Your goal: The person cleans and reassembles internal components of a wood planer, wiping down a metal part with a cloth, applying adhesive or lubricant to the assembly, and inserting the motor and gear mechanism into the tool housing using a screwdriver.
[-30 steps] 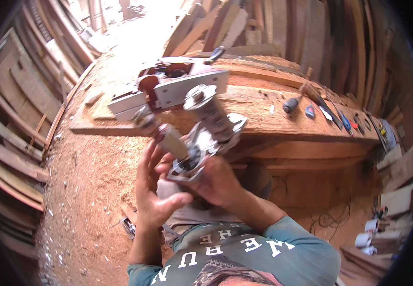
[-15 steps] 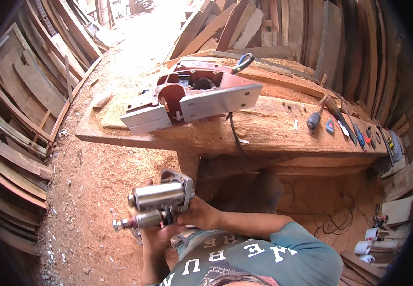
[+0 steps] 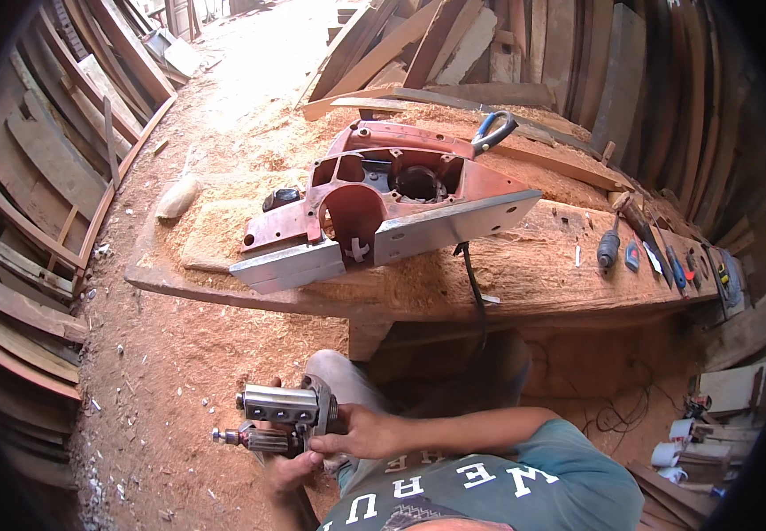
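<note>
In front of my body I hold a metal assembly: a shiny planer cutter drum (image 3: 281, 405) with a row of bolts, a slimmer motor armature (image 3: 268, 439) beside it, and a metal end plate joining them. My right hand (image 3: 358, 434) is closed about the plate end, its thumb by the armature. My left hand (image 3: 290, 473) grips from underneath, its fingers mostly hidden behind the parts. On the bench beyond lies a red electric planer body (image 3: 392, 173), turned so its flat metal sole faces me, with its cavities exposed.
The thick wooden workbench (image 3: 427, 288) is strewn with sawdust. At its right lie a screwdriver (image 3: 608, 248), a small blue-and-grey piece (image 3: 632, 257) and several other hand tools. A black cord (image 3: 471, 283) hangs off the front edge. Boards (image 3: 55, 159) line both sides.
The assembly has turned in my hands, bringing the drum's row of bolts into view, and sits lower. The view has shifted, so the bench and planer body appear slightly lower.
</note>
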The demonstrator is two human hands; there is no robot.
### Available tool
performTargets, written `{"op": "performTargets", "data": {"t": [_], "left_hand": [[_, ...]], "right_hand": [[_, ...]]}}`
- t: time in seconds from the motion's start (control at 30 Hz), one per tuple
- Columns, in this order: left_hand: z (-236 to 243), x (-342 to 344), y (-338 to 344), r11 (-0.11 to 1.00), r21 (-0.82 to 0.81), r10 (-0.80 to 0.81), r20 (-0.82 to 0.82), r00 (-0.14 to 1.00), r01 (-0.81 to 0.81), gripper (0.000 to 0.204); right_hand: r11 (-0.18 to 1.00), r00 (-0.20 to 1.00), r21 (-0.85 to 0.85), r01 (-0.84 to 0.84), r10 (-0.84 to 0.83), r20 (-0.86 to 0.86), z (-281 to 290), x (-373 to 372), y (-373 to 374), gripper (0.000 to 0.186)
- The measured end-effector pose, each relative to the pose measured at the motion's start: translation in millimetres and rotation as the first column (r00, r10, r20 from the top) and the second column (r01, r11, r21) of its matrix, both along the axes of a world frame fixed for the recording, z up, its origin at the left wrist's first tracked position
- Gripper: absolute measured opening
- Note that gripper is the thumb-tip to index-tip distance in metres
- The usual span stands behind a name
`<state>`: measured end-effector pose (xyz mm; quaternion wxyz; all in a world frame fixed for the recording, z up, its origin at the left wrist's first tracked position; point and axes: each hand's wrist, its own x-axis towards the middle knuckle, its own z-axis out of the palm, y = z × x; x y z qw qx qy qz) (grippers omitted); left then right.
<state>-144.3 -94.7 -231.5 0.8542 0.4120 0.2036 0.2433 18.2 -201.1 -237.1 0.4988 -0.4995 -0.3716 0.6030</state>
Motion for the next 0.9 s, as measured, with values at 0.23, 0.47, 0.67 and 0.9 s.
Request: {"op": "performTargets", "data": {"t": [0.23,0.47,0.67,0.9], "left_hand": [[-35.5,-6.5,19.1,0.999,-0.031,0.01,-0.002,1.0,-0.01,0.128],[-48.8,0.0,24.9,0.999,0.045,0.026,0.004,1.0,-0.027,0.127],[-53.8,0.1,24.0,0.993,0.119,-0.012,-0.095,0.995,0.024,0.123],[-41.6,66.9,54.5,0.935,0.349,0.114,-0.121,0.986,-0.065,0.12]], "right_hand": [[0.92,0.201,0.361,-0.153,-0.329,0.923,170.9,106.2,-39.8,0.028],[0.999,-0.365,-0.042,-0.019,0.032,0.93,222.0,110.9,-2.5,0.057],[0.987,-0.194,0.119,-0.11,-0.138,0.971,219.6,112.9,-26.0,0.03],[0.614,-0.399,0.768,0.181,-0.668,0.628,198.6,134.2,-145.9,0.01]]}}
